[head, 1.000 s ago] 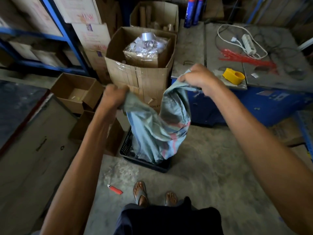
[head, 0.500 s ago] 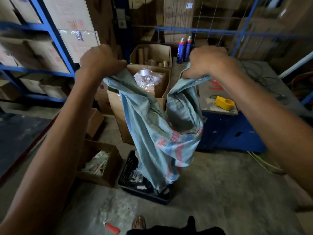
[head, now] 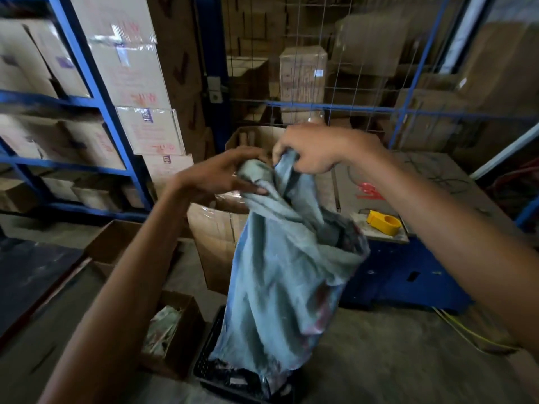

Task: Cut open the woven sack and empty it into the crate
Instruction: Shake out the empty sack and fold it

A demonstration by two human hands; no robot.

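— Head view, from the left: what is seen first?

— Blue shelving (head: pixel 96 91) stacked with cardboard cartons is seen along the left edge. Below it, on the concrete floor, a small open box (head: pixel 175 325) holding crumpled wrapping is set just beside the black crate (head: pixel 217 371).

— And the hands?

— The left hand (head: pixel 224 173) is curled around a bunched top corner of the woven sack (head: pixel 280 272), fingers and thumb pinched on the cloth. The right hand (head: pixel 315 150), close beside it, is closed in a fist on the neighbouring fold. The sack is held up by both and hangs limp; its lower end is dropped inside the crate, where dark contents can be made out but not identified.

— What is found behind and to the right?

— A large open carton (head: pixel 215 237) is partly hidden behind the sack. Further right, a yellow tape dispenser (head: pixel 383 222) is laid near the front edge of a blue-sided table (head: pixel 408 275), backed by wire mesh.
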